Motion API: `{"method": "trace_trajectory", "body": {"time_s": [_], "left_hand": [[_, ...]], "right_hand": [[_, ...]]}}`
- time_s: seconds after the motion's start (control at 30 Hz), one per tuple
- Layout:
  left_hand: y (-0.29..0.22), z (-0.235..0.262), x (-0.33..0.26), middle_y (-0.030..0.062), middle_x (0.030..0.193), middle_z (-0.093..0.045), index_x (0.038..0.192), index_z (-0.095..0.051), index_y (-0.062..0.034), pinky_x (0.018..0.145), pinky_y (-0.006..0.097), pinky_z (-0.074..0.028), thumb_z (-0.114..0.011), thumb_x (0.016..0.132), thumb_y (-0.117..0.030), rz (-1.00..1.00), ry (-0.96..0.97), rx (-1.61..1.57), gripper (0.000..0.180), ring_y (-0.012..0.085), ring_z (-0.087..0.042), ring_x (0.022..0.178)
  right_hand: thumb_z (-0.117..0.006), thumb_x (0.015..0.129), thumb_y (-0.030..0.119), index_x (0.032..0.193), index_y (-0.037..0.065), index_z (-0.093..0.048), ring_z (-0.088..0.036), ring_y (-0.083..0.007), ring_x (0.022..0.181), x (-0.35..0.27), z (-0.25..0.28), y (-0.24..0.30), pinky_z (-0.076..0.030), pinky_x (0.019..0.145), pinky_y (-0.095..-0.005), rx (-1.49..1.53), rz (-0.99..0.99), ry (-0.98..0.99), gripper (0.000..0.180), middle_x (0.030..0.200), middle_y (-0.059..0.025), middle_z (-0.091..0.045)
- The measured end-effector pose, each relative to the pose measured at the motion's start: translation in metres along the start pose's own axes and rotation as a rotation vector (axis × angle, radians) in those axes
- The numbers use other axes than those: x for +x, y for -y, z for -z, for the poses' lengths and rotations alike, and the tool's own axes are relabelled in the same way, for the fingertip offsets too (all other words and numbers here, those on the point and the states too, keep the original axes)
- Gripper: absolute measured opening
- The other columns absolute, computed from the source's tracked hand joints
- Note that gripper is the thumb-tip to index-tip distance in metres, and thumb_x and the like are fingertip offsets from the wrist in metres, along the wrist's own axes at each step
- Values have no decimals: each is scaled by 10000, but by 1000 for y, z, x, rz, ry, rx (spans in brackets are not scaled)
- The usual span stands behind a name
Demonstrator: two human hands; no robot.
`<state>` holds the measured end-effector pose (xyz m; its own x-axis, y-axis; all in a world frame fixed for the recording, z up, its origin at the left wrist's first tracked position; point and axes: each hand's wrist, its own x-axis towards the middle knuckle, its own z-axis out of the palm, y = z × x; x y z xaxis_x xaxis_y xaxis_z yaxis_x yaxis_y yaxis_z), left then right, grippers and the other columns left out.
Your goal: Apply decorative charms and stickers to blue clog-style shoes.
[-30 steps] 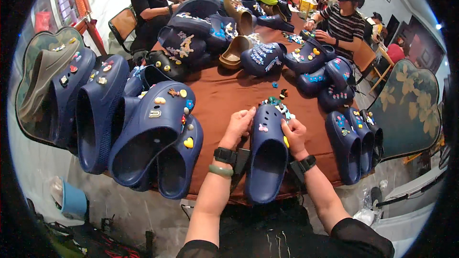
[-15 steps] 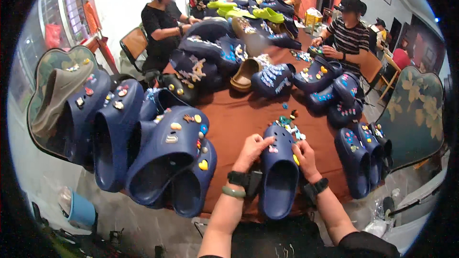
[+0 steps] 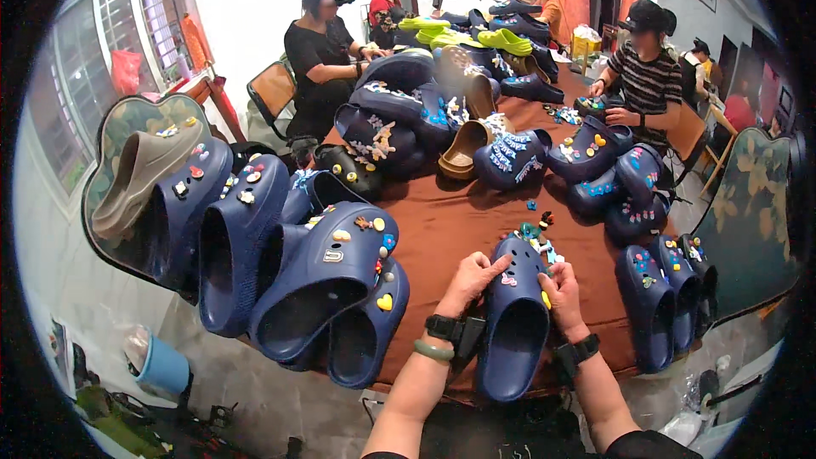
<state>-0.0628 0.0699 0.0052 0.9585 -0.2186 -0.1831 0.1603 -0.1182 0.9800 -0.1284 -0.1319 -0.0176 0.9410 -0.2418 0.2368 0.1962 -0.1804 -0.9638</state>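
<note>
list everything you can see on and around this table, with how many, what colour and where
Clog being worked on: one, navy, near table edge, between both hands.
Loose charms: small pile, mixed colours, just beyond that clog's toe.
Oversized clogs: several, navy with charms, stacked at left.
Tan clog: one, far left.
Finished clogs: a row, navy, right edge.
Green clogs: a few, far end.
Table: one, brown cloth.
People: several seated around the far end.
Bucket: one, blue, floor at left.
Left hand: on clog's upper.
Right hand: on clog's right side.
</note>
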Motion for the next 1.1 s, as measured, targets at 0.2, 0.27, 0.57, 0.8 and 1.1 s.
{"method": "trace_trajectory", "body": {"time_s": [0.2, 0.27, 0.57, 0.8, 1.1], "left_hand": [[14, 1, 3, -24, 593, -480, 644, -472, -110, 419, 231, -361, -763, 741, -494, -44, 6, -14, 491, 59, -446, 501], [15, 0, 3, -47, 596, -480, 657, -507, -125, 447, 224, -330, -776, 755, -416, -43, 21, -66, 408, 46, -430, 524], [30, 6, 14, -27, 592, -536, 621, -523, -114, 475, 220, -340, -741, 799, -359, -221, -16, 108, 373, 59, -461, 547], [-2, -2, 1, -39, 545, -462, 630, -455, -133, 378, 218, -307, -740, 811, -294, 9, -34, -94, 374, 56, -407, 427], [2, -9, -4, -65, 548, -456, 630, -454, -154, 354, 185, -216, -725, 823, -338, -54, -30, -84, 380, 18, -343, 399]], "right_hand": [[-574, 915, 209, 928, 53, -481, -586, -259, 599, -6, 2, -3, -447, 553, -353, -454, 69, -28, 183, 717, -122, -586], [-500, 939, 216, 944, 54, -486, -611, -402, 703, -5, 2, 2, -465, 611, -454, -430, 99, -2, 163, 766, -216, -599], [-424, 910, 72, 1028, 52, -510, -592, -415, 751, 1, -1, -7, -478, 659, -485, -534, 516, -22, 148, 836, -247, -576], [-401, 943, 90, 1101, 62, -514, -615, -389, 731, 7, -2, -13, -475, 640, -437, -210, 228, -75, 196, 835, -194, -621], [-437, 992, 234, 941, 30, -620, -566, -177, 864, 13, 18, -8, -439, 795, -303, -122, 194, -90, 279, 999, -100, -565]]}}
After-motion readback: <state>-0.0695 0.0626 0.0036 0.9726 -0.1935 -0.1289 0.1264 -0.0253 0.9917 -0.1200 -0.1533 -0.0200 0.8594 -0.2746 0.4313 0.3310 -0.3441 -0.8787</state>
